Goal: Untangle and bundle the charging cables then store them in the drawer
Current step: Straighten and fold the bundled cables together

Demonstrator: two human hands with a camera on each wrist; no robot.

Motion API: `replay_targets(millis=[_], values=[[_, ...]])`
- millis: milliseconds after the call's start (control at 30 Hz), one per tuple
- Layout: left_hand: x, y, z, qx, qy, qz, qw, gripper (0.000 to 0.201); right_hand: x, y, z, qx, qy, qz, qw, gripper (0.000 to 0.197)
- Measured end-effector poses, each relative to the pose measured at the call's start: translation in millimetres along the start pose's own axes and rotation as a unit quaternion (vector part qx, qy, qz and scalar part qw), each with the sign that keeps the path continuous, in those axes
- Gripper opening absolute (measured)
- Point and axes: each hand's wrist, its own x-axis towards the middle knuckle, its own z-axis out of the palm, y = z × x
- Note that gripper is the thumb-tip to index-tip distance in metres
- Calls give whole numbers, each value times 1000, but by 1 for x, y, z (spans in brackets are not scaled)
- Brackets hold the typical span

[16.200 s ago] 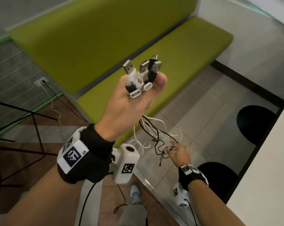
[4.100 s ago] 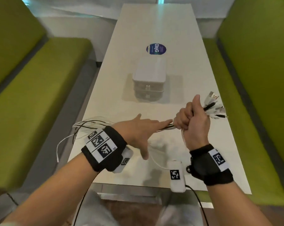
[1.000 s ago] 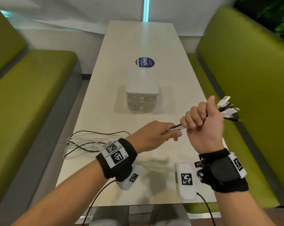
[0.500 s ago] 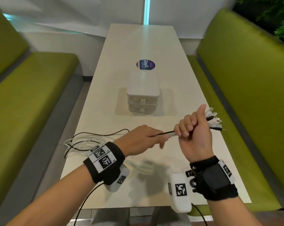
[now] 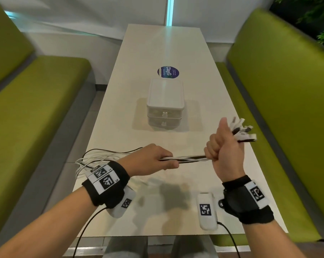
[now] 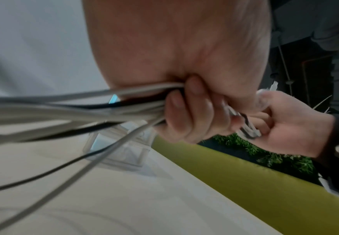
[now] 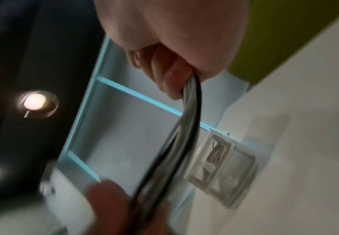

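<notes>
A bundle of white and black charging cables [image 5: 187, 158] runs taut between my two hands above the white table [image 5: 120, 116]. My right hand [image 5: 224, 148] grips the bundle in a fist near its plug ends [image 5: 241, 130], which stick out to the right. My left hand [image 5: 153, 161] holds the same cables [image 6: 96, 109] with its fingers curled round them, a short way left of the right fist. The loose tails [image 5: 94, 159] trail over the table's left edge. The small white drawer unit [image 5: 165, 103] stands shut in the middle of the table. In the right wrist view the cables [image 7: 186, 120] hang from my fist.
A round blue sticker [image 5: 168, 72] lies behind the drawer unit. Green benches flank the table, one on the left [image 5: 32, 112] and one on the right [image 5: 280, 94]. A white wall closes the far end.
Over the last second my left hand has slid leftward along the bundle, so more straight cable shows between the hands. The right fist keeps its grip and has risen slightly.
</notes>
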Motion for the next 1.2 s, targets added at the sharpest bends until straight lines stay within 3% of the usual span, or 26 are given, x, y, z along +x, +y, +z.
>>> replay_targets(millis=[67, 133, 200, 300, 467, 567, 700, 867, 1033, 1100, 1200], values=[[-1, -1, -5, -11, 12, -3, 1000, 41, -5, 3, 4, -154, -31, -41, 987, 47], [-1, -1, -8, 14, 15, -5, 1000, 43, -7, 3, 4, -330, -56, -66, 940, 39], [0, 1, -8, 66, 19, 8, 998, 44, -3, 7, 2, -438, -86, -72, 892, 38], [0, 9, -7, 100, 42, 46, 993, 41, 4, 16, 2, -503, -147, -103, 845, 16], [-4, 23, -10, 138, 50, 53, 988, 32, -2, 28, 11, -516, -258, -69, 814, 49], [-2, 21, -15, 146, 50, 12, 988, 22, -7, 29, 15, -515, -282, -40, 809, 68], [0, 20, -22, 127, 30, -4, 991, 16, -12, 30, 22, -506, -288, -26, 813, 61], [-6, 6, -31, 80, -34, -30, 996, 48, -8, 29, 11, -517, -266, -31, 813, 55], [-3, 2, -24, 104, -8, 34, 994, 34, -2, 27, 11, -498, -337, -3, 799, 39], [-2, 0, -25, 126, 10, 43, 991, 32, 2, 21, 13, -486, -370, 49, 790, 28], [0, -2, -27, 125, 44, 33, 991, 37, 5, 14, 19, -436, -391, 124, 801, 20]])
